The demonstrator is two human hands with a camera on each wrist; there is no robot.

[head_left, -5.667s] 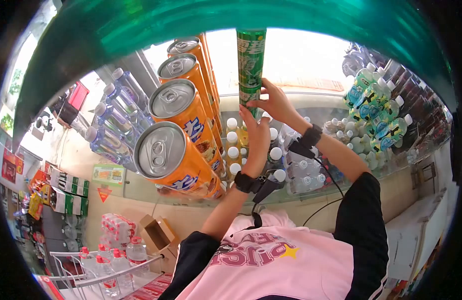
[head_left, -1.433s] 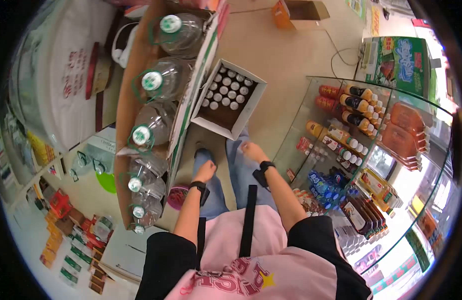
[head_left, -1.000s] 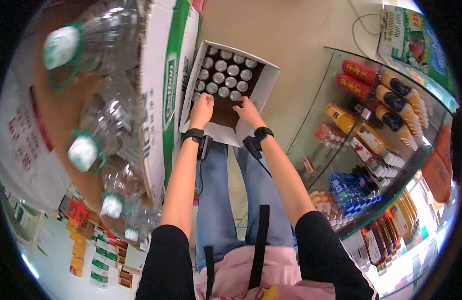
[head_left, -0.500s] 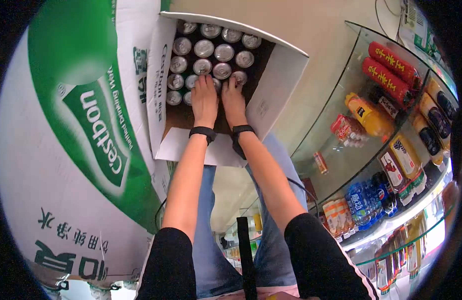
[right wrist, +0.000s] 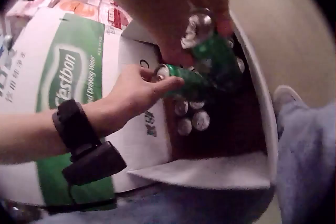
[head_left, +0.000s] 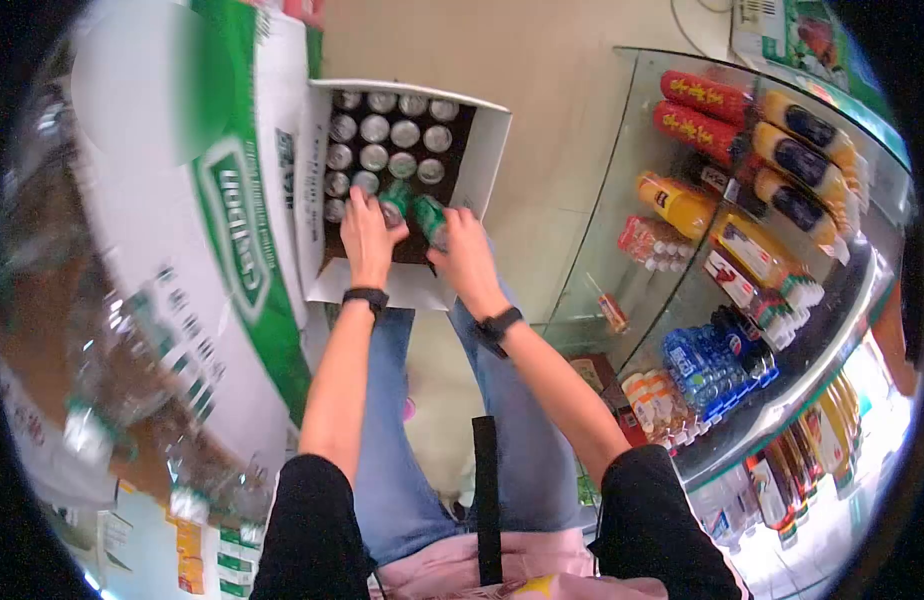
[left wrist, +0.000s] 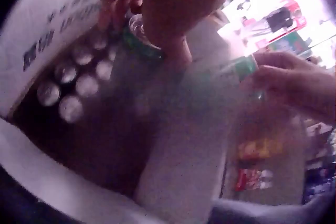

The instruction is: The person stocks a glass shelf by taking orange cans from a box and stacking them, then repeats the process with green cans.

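Note:
Low in front of me stands an open white carton (head_left: pixel 485 150) with rows of silver-topped cans (head_left: pixel 404 133) in it. My left hand (head_left: pixel 367 240) grips a green can (head_left: pixel 393 203) near its top, over the carton's near half. Beside it my right hand (head_left: pixel 468 262) holds a second green can (head_left: pixel 429 214), tilted, its silver end toward me. In the right wrist view the two held cans, the left one (right wrist: pixel 184 78) and the right one (right wrist: pixel 218 58), overlap above the dark carton bottom. The left wrist view is hazy, with the left can (left wrist: pixel 139 37) under my fingers.
A large white and green Cestbon water carton (head_left: pixel 247 230) stands close on the left, with big clear bottles (head_left: pixel 122 350) next to it. On the right, a glass display case (head_left: pixel 592 250) holds juice bottles (head_left: pixel 672 203) and blue bottles (head_left: pixel 697 362). My legs (head_left: pixel 512 420) flank the carton's near side.
Earlier both hands were at a green can stack by a window. The view then turned down to the carton, both hands reached among its cans, and now each has drawn up a green can.

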